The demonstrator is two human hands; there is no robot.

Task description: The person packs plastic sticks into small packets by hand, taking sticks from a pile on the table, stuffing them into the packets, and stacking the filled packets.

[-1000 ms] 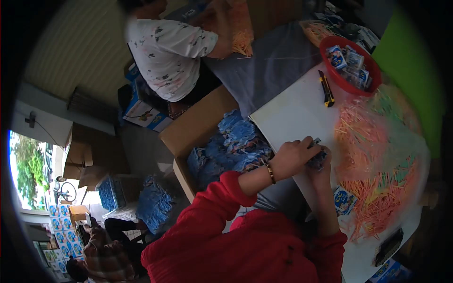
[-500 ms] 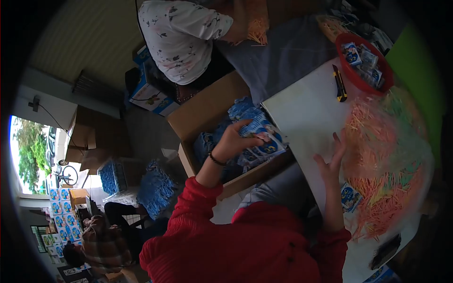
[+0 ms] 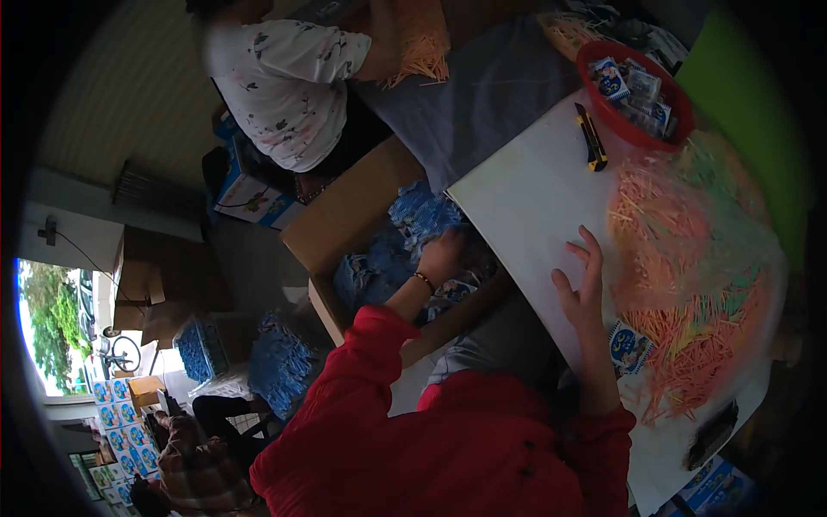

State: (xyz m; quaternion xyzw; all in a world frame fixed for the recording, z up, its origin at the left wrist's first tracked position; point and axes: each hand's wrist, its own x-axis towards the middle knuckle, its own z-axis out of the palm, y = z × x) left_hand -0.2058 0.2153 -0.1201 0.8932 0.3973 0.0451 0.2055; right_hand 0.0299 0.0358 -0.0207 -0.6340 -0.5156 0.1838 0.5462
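Observation:
My left hand reaches down into an open cardboard box, over blue printed packets. Its fingers are dim and partly hidden among the packets, so I cannot tell whether they grip any. Above the white tabletop, my right hand is open, thumb and fingers apart, with nothing in it. Close to its wrist lies a single blue-and-white packet. To its right, a clear plastic bag spreads over many thin orange and green sticks.
A yellow-and-black box cutter lies near a red bowl of small packets. Across the table a person in a floral shirt handles orange sticks. Blue bundles stand left of me, and another person sits beyond.
My left hand has gone from above the packets down into the box, and its fingers are now less visible. My right hand stays open over the table. The view has shifted slightly.

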